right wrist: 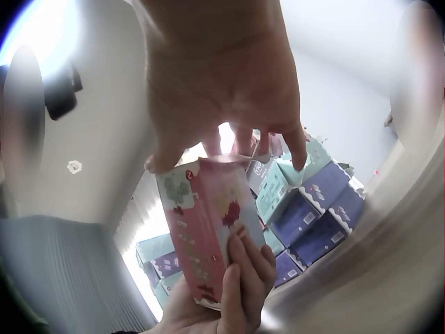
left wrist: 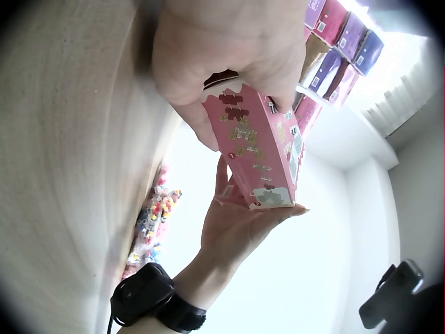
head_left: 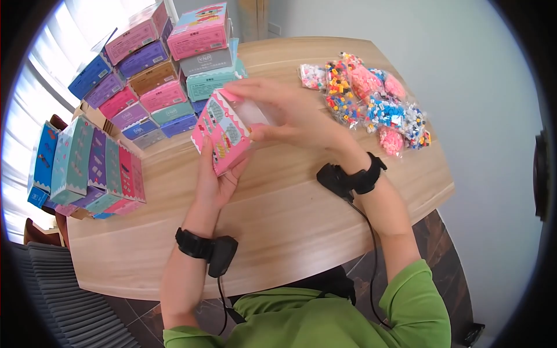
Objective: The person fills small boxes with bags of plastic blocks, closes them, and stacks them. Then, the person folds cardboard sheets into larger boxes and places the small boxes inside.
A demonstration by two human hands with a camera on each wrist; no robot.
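Note:
A pink box (head_left: 223,130) with printed pictures is held tilted above the table; it also shows in the left wrist view (left wrist: 250,146) and the right wrist view (right wrist: 201,229). The left hand (head_left: 216,180) grips its lower part, thumb on one face and fingers round the other side. At its upper end, the right hand (head_left: 290,113) spans the top, thumb at one edge and fingers at the far edge, by a pale flap or opening. What lies inside the box cannot be seen.
Stacked coloured boxes (head_left: 154,84) stand at the back left, and more boxes (head_left: 96,168) stand at the left edge. Clear bags of small coloured pieces (head_left: 365,95) lie at the back right of the wooden table (head_left: 278,226). A grey ribbed surface (head_left: 55,290) is at the lower left.

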